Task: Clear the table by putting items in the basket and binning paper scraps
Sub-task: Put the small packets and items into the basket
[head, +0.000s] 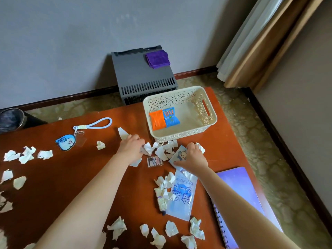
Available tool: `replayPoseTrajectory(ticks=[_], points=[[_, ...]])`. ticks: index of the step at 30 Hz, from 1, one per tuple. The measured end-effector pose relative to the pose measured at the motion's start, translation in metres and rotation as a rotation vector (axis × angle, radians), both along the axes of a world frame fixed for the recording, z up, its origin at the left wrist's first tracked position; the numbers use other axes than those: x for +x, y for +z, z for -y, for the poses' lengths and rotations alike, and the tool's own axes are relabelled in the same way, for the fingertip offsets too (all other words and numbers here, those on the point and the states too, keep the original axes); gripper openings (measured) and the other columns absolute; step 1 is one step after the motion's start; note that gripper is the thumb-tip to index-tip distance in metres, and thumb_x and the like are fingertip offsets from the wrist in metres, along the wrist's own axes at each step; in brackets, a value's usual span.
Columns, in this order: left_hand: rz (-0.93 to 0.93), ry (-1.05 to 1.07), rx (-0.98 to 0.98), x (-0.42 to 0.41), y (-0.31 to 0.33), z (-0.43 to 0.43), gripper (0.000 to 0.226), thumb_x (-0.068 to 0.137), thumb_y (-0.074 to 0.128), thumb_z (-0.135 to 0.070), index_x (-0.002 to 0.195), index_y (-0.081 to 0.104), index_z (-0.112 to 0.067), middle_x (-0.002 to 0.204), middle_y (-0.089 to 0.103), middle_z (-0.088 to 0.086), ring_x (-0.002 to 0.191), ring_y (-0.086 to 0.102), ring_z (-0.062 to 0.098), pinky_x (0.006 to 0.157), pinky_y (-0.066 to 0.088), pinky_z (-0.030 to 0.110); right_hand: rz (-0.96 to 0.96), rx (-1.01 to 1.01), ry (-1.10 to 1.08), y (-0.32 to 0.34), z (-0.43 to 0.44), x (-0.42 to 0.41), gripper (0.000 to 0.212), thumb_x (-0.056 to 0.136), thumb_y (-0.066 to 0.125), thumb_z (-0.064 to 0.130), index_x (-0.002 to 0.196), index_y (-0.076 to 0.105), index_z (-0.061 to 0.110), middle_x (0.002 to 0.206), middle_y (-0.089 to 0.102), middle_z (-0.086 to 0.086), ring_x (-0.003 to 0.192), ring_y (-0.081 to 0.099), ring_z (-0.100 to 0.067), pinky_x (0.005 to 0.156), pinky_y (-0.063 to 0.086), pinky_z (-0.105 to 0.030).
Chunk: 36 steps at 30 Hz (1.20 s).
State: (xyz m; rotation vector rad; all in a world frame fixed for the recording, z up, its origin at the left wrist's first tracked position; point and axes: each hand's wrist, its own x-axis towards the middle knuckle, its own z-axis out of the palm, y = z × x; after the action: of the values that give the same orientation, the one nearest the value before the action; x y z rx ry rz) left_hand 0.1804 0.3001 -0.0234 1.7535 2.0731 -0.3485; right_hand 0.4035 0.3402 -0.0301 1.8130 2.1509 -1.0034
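Gathering crumpled white paper scraps [171,228] off glossy red-brown surface [71,169].
Pinching one scrap [148,147] with left grip [132,150]; clamping slick cartoon card [180,155], tilted far-right, with right grip [193,159].

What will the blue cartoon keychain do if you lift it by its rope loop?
The charm would probably dangle and swing, since it hangs from a small clip. The rope loop looks soft, so likely floppy. It all seems thin and light.

Scraps [164,150] before basket [206,126]
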Motion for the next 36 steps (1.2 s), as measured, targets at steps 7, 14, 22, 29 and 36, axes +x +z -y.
replayPoseTrajectory(ticks=[7, 14, 22, 29, 36], points=[[0.027, -0.012, -0.029, 0.004, 0.006, 0.001, 0.011, 0.089, 0.057, -0.021, 0.096, 0.049, -0.019, 0.102, 0.059, 0.003, 0.090, 0.052, 0.018, 0.075, 0.046, 0.028, -0.281, -0.005, -0.150, 0.010, -0.005, 0.005, 0.040, 0.071, 0.079, 0.025, 0.094, 0.047, 0.016, 0.090, 0.052, 0.003, 0.078, 0.051, -0.014, 0.054, 0.040, -0.020], [0.183, 0.092, -0.037, -0.005, 0.023, 0.014, 0.016, 0.088, 0.058, -0.021, 0.103, 0.063, -0.019, 0.096, 0.059, 0.001, 0.082, 0.058, 0.015, 0.070, 0.050, 0.020, -0.763, 0.064, -0.268, 0.047, -0.007, -0.007, 0.027, 0.077, 0.073, 0.014, 0.088, 0.050, 0.006, 0.074, 0.057, 0.005, 0.062, 0.052, -0.009, 0.052, 0.041, -0.013], [0.445, 0.361, 0.158, -0.016, 0.061, 0.009, 0.010, 0.084, 0.062, -0.019, 0.092, 0.058, -0.020, 0.087, 0.058, 0.001, 0.075, 0.056, 0.015, 0.057, 0.040, 0.019, -0.828, 0.166, -0.331, 0.077, -0.053, -0.057, 0.031, 0.092, 0.052, 0.018, 0.122, 0.044, 0.011, 0.097, 0.054, -0.004, 0.075, 0.054, -0.008, 0.051, 0.043, -0.009], [0.568, 0.550, 0.339, -0.017, 0.081, -0.036, 0.019, 0.088, 0.059, -0.021, 0.106, 0.055, -0.017, 0.096, 0.055, -0.001, 0.084, 0.053, 0.013, 0.058, 0.041, 0.016, -0.213, -0.208, -0.135, 0.047, -0.095, -0.080, 0.035, 0.093, 0.053, 0.015, 0.123, 0.039, 0.005, 0.086, 0.055, -0.006, 0.073, 0.065, -0.018, 0.055, 0.056, -0.026], [0.653, 0.626, 0.364, -0.013, 0.067, -0.061, 0.015, 0.088, 0.058, -0.022, 0.103, 0.056, -0.018, 0.090, 0.056, -0.003, 0.087, 0.057, 0.017, 0.072, 0.050, 0.030, 0.148, -0.144, 0.144, 0.023, -0.112, -0.076, 0.032, 0.083, 0.064, 0.029, 0.104, 0.057, 0.007, 0.077, 0.058, 0.001, 0.064, 0.054, -0.009, 0.054, 0.048, -0.022]])
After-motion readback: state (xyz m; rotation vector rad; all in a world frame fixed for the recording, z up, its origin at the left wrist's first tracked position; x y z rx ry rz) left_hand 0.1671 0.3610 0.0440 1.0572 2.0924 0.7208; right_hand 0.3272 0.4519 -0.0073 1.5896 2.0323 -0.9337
